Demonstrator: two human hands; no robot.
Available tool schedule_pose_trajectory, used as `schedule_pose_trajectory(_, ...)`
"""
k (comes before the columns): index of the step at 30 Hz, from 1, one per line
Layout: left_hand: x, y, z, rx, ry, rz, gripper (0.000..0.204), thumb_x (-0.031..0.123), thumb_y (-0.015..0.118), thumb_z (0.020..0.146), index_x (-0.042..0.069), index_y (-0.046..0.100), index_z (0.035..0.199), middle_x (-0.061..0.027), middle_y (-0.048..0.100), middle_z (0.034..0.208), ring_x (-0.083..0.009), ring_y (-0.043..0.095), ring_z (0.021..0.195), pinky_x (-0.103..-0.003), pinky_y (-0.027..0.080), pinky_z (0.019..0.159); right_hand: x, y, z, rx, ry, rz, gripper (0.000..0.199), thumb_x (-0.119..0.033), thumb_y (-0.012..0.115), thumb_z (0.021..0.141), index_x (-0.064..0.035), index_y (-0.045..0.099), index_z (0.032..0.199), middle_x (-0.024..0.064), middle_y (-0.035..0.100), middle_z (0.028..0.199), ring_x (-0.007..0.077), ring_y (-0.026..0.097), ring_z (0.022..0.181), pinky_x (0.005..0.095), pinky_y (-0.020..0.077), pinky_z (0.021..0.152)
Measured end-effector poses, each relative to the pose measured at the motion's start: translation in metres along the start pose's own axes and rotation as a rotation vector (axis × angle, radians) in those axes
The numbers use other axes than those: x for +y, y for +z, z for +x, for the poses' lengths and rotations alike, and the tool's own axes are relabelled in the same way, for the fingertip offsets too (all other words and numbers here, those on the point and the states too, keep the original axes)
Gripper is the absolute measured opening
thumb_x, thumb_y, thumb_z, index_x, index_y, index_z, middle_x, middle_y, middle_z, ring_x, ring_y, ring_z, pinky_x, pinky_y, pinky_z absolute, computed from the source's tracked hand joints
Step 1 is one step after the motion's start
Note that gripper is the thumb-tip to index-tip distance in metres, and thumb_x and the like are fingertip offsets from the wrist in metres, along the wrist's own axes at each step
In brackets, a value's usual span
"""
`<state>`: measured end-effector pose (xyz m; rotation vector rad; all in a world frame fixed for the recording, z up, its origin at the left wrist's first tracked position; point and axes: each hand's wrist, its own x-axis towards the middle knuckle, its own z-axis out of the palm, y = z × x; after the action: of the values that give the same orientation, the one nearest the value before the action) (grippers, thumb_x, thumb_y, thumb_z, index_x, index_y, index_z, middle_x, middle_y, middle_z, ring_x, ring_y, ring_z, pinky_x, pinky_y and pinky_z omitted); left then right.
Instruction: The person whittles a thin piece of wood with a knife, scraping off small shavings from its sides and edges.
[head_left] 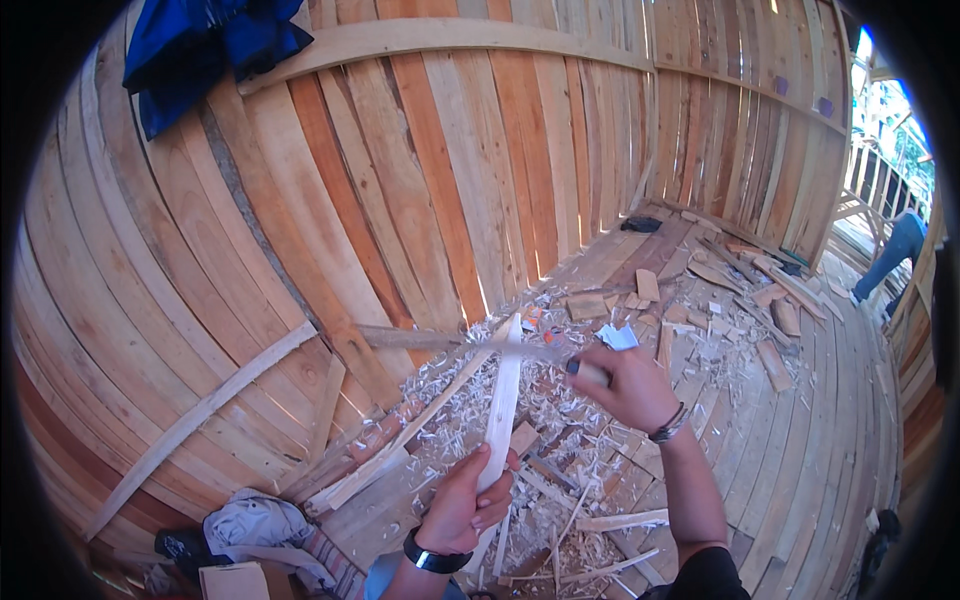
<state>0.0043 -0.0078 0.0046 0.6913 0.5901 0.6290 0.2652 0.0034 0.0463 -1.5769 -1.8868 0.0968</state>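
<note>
My left hand is wrapped round the lower part of a pale, narrow wood strip, which stands up at a slight tilt. In my right hand is the short handle of a machete. Its long blade points left and lies across the strip near the upper end; motion blurs it, so I cannot tell whether it touches the wood. Curled wood shavings cover the floor below both hands.
Offcuts and boards litter the floor at the right, towards the corner. A long slat lies along the plank wall. Cloth is bundled at the lower left, and blue fabric hangs above. Another person's leg shows at far right.
</note>
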Motion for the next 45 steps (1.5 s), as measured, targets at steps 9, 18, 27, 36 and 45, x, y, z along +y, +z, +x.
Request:
schedule_pose_trajectory(9,-0.005,0.004,0.008,0.175,0.163,0.334,0.040,0.032,0.029,0.108,0.002,0.055,0.105,0.0039,0.031,0.055,-0.0049,0.023,0.038,-0.021,0.022,0.036,-0.003,0.005,-0.002,-0.004,-0.006,0.038,0.030,-0.037,0.069,0.087,-0.0089,0.072,0.097,0.0170,0.067,0.072,0.0365,0.066,0.070,0.0442,0.0530,0.067)
schedule_pose_trajectory(18,-0.010,0.000,0.016,0.262,0.260,0.511,0.039,0.031,0.031,0.108,0.004,0.059,0.108,0.0052,0.034,0.057,-0.0034,0.026,0.044,-0.020,0.023,0.041,-0.009,0.007,-0.001,-0.026,0.104,-0.033,0.032,-0.040,0.068,0.088,-0.0098,0.072,0.098,0.0174,0.067,0.073,0.0371,0.067,0.071,0.0457,0.0530,0.067)
schedule_pose_trajectory(27,-0.025,-0.012,0.020,0.357,0.474,0.886,0.030,0.021,0.041,0.104,0.003,0.061,0.118,-0.0013,0.050,0.061,-0.0091,0.047,0.055,-0.029,0.039,0.055,-0.001,0.015,0.000,0.028,0.094,-0.038,0.031,-0.038,0.068,0.088,-0.0088,0.071,0.098,0.0179,0.066,0.072,0.0385,0.066,0.071,0.0478,0.0529,0.066)
schedule_pose_trajectory(36,-0.023,-0.002,0.020,0.449,0.518,1.135,0.029,0.017,0.043,0.101,0.003,0.059,0.119,-0.0174,0.057,0.067,-0.0350,0.061,0.064,-0.043,0.045,0.061,0.012,0.016,0.002,0.064,0.079,-0.038,0.033,-0.038,0.067,0.089,-0.0070,0.071,0.100,0.0199,0.066,0.074,0.0394,0.066,0.071,0.0472,0.0526,0.066)
schedule_pose_trajectory(45,-0.021,-0.006,0.017,0.488,0.481,1.168,0.026,0.018,0.043,0.101,0.002,0.058,0.114,-0.0216,0.060,0.072,-0.0412,0.062,0.070,-0.048,0.045,0.062,0.005,0.018,0.002,-0.025,0.108,0.041,0.032,-0.038,0.066,0.090,-0.0075,0.071,0.098,0.0200,0.066,0.070,0.0398,0.066,0.071,0.0481,0.0525,0.067)
